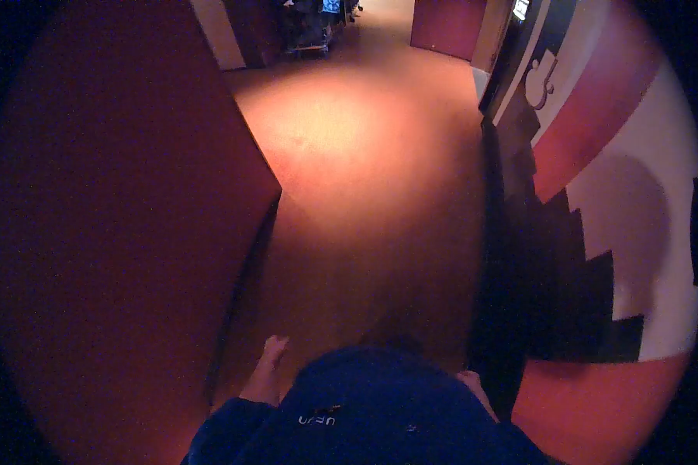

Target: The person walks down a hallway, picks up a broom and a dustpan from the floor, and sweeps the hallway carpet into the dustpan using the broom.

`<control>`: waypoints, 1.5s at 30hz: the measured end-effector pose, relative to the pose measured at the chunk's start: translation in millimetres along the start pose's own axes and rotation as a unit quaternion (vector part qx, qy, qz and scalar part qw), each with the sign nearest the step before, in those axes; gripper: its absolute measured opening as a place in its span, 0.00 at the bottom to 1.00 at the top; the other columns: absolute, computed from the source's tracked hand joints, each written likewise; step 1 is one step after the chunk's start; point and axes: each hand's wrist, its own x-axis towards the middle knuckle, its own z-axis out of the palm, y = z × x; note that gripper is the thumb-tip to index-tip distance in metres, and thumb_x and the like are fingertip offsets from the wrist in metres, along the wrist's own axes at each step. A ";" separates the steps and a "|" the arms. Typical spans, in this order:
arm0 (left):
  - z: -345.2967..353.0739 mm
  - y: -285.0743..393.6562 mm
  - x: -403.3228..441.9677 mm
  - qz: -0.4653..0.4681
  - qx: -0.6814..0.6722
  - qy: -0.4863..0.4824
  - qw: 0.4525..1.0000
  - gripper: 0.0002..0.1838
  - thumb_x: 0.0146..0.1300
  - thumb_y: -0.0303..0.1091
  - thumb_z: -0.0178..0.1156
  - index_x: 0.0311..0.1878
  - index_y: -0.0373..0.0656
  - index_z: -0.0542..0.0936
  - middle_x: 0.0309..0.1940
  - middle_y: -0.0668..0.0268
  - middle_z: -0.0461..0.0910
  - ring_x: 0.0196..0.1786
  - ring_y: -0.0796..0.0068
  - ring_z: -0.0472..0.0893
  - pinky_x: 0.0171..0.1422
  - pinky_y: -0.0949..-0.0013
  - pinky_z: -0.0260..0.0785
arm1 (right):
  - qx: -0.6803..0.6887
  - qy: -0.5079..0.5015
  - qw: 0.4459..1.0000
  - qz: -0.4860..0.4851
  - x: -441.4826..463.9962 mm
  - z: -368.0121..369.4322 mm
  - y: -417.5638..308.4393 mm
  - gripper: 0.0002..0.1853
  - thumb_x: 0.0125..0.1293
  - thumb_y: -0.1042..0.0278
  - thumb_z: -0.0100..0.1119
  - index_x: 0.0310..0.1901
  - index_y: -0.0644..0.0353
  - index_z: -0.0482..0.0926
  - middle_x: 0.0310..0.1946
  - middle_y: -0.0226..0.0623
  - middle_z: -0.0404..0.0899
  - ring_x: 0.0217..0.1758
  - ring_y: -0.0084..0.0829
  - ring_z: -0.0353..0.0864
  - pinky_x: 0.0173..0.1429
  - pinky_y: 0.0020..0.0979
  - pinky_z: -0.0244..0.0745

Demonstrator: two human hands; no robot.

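Hands (pixel 274 349), lit floor (pixel 329 139), red wall (pixel 124 201), patterned wall (pixel 597 124)

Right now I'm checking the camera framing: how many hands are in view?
2: the left hand, left of the blue top, and the right hand, at its right. Dark areas may hide others.

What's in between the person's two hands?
In the head view, the dark blue top comes between the left hand and the right hand, with some floor showing beside the left hand too.
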 end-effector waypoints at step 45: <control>-349.3 415.9 842.6 -0.217 -0.202 -0.046 0.954 0.10 0.54 0.37 0.54 0.23 0.41 0.74 0.13 0.64 0.72 0.16 0.76 0.70 0.19 0.70 0.62 | -0.112 -0.087 0.989 -0.039 689.1 355.2 -1242.8 0.07 0.51 0.72 0.46 0.20 0.63 0.70 0.11 0.45 0.69 0.12 0.36 0.70 0.12 0.35 0.59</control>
